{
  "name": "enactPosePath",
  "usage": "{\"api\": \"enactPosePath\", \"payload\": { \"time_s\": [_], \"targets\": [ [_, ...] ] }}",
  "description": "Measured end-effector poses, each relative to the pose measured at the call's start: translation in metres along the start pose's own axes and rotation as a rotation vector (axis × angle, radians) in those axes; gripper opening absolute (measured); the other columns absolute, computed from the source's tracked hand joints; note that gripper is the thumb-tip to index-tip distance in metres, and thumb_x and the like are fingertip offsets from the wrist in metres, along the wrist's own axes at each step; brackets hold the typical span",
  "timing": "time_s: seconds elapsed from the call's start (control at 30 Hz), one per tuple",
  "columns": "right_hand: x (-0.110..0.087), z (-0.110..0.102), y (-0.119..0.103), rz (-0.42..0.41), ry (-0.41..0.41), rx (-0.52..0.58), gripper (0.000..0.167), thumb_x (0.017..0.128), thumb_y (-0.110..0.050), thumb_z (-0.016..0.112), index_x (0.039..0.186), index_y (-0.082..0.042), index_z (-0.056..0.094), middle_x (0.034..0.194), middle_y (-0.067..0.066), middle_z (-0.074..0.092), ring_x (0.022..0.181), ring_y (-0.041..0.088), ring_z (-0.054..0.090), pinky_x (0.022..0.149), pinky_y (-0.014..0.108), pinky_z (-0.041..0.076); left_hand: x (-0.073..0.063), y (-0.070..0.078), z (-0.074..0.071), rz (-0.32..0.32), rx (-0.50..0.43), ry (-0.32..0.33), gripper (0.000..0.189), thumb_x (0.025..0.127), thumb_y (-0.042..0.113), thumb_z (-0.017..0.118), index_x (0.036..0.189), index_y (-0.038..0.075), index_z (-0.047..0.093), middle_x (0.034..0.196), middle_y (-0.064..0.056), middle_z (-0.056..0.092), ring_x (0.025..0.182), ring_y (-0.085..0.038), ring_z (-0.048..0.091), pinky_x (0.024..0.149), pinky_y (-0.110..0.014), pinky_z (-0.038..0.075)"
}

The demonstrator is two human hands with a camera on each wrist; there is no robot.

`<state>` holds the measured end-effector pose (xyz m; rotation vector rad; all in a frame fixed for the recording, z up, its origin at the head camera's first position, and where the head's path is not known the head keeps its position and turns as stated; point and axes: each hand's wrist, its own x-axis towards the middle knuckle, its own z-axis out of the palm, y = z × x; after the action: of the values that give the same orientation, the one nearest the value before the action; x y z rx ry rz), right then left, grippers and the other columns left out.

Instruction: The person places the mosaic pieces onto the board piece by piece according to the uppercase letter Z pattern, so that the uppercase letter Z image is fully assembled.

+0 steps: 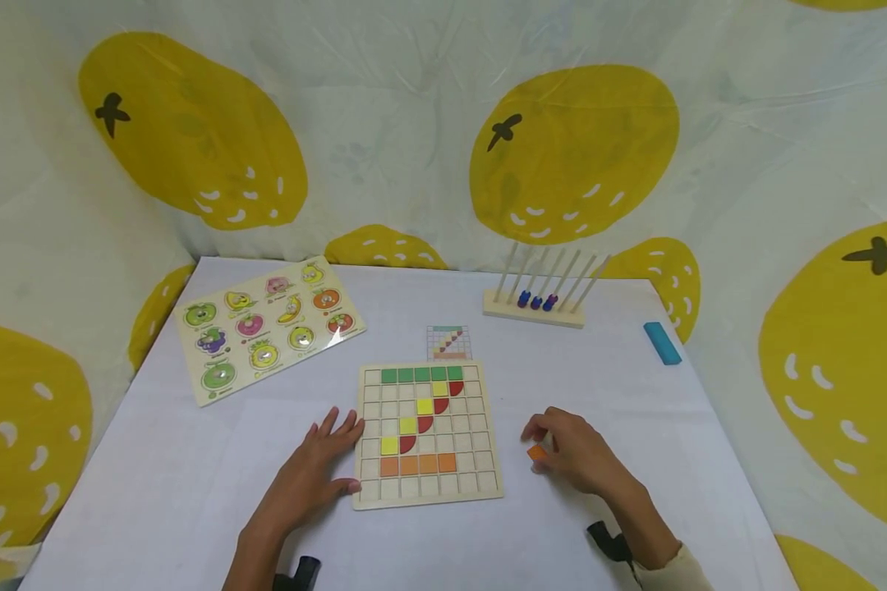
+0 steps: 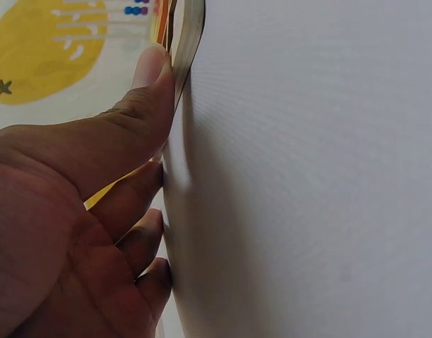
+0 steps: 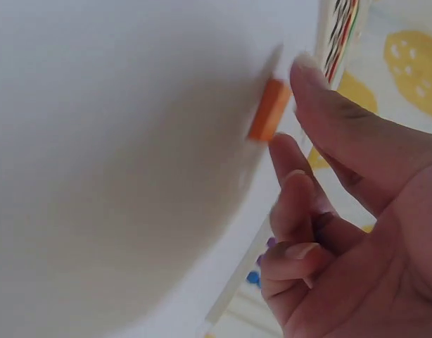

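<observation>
A square wooden grid board lies on the white table, with green, yellow, red and orange tiles in its cells. Fingers spread, my left hand rests along the board's left edge; in the left wrist view its thumb touches the board's side. Right of the board, my right hand has an orange tile between thumb and index finger, low over the table. In the right wrist view this tile spans the two fingertips; the other fingers are bent.
A small pattern card lies just behind the board. A fruit puzzle board is at the back left. A peg rack with several beads stands at the back right, and a blue-green block lies near the right edge.
</observation>
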<state>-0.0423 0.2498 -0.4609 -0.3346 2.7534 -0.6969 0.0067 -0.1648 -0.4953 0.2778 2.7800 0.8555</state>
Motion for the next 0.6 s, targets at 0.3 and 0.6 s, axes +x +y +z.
{"api": "enactPosePath", "payload": {
  "time_s": [0.3, 0.6],
  "targets": [
    [0.009, 0.003, 0.006, 0.012, -0.001, -0.022, 0.032, 0.072, -0.009, 0.097, 0.084, -0.021, 0.069, 0.083, -0.006, 0.062, 0.08, 0.012, 0.054, 0.072, 0.027, 0.047, 0.005, 0.0, 0.001, -0.013, -0.017, 0.0, 0.1, 0.072, 0.022, 0.097, 0.16, 0.017, 0.049, 0.169, -0.004, 0.04, 0.166, -0.034, 0.019, 0.134, -0.058, 0.021],
    [0.022, 0.009, -0.018, -0.104, 0.073, 0.086, 0.028, 0.078, -0.015, 0.095, 0.079, -0.022, 0.068, 0.073, -0.013, 0.058, 0.068, 0.006, 0.049, 0.061, 0.02, 0.042, 0.004, 0.001, 0.0, -0.019, -0.013, -0.007, 0.1, 0.071, 0.023, 0.097, 0.159, 0.017, 0.05, 0.168, -0.004, 0.04, 0.166, -0.035, 0.02, 0.134, -0.058, 0.021]
  ]
}}
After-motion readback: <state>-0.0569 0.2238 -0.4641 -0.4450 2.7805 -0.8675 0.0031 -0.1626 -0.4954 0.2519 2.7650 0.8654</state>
